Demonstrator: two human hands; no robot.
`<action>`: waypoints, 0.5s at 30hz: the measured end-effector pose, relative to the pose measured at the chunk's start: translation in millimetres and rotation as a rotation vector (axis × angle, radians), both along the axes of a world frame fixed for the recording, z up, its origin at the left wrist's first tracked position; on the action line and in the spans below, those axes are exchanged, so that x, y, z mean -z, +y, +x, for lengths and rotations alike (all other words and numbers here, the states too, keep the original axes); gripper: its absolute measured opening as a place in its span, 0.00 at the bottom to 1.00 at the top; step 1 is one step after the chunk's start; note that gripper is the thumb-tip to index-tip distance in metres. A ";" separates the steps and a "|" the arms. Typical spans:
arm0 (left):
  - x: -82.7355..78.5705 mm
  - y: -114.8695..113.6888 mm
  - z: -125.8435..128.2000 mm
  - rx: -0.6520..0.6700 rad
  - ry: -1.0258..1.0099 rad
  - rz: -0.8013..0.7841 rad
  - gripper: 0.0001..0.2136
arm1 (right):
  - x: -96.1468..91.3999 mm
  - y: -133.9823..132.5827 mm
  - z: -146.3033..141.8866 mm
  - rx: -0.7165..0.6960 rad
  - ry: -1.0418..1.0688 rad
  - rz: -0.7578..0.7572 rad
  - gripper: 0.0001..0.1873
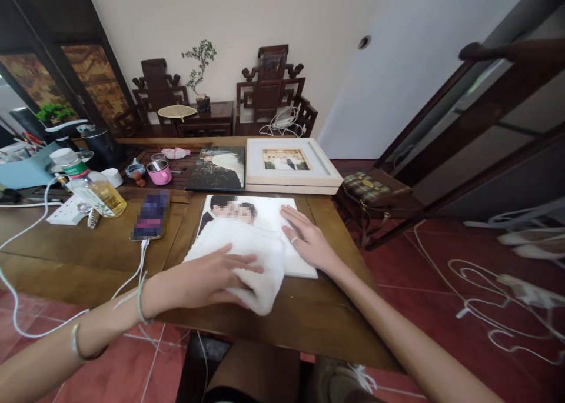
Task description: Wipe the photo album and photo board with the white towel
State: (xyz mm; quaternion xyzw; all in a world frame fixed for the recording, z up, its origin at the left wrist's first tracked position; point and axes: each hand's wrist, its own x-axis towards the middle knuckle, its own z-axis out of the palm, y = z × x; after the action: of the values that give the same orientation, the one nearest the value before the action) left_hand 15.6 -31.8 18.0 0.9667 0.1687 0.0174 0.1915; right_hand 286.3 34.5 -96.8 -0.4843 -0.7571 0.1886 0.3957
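Observation:
A white photo panel (304, 265) with a picture of two people lies flat on the wooden table in front of me. My left hand (220, 276) rests on a white cloth (265, 247) over the panel's lower left part, its fingers bent into the bunched fabric. The cloth covers much of the picture and hangs past the panel's near edge. On the panel's right side my right hand (309, 238) lies flat, fingers stretched out, with a ring on one finger. Nothing is held in it.
Behind the panel are a dark photo panel (216, 167) and a boxed framed photo (291, 182). To the left stand a charging phone (150, 216), a pink cup (159, 172), a bottle (95, 188) and a power strip (66, 210). A bag (366, 188) sits right of the table.

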 end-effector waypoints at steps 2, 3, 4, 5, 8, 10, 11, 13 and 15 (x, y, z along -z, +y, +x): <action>0.2 8.2 -2.4 -0.008 0.010 0.019 0.12 | 0.3 0.0 0.2 0.002 -0.004 -0.005 0.23; 2.1 17.5 -4.0 -0.019 0.025 0.045 0.12 | 0.5 0.0 0.4 0.003 -0.004 -0.008 0.23; 4.7 29.3 -6.0 -0.042 0.037 0.079 0.12 | 0.6 0.0 0.6 0.004 -0.001 -0.010 0.23; 7.7 42.9 -8.3 -0.070 0.044 0.115 0.12 | 0.6 0.0 0.8 0.004 0.004 -0.010 0.23; 15.4 85.9 -17.3 -0.170 0.018 0.181 0.12 | 0.2 -0.3 1.2 0.002 0.013 -0.006 0.22; 18.0 109.4 -24.8 -0.237 -0.025 0.174 0.15 | -0.5 -0.7 1.3 0.002 0.009 -0.008 0.22; 18.7 117.8 -28.8 -0.259 -0.039 0.162 0.16 | -0.8 -0.9 1.3 0.002 0.005 -0.010 0.22; 19.9 126.4 -37.0 -0.292 -0.063 0.143 0.18 | -1.3 -1.2 1.2 0.003 -0.001 -0.011 0.22; 21.1 122.4 -44.5 -0.317 -0.072 0.149 0.19 | -1.5 -1.3 1.1 0.004 -0.002 -0.011 0.22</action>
State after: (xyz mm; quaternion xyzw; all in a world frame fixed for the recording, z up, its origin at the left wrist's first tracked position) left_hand -28.9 90.6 -3.1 0.9383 0.3101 0.0942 0.1203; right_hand 287.4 33.2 -95.2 -0.4882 -0.7555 0.1915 0.3927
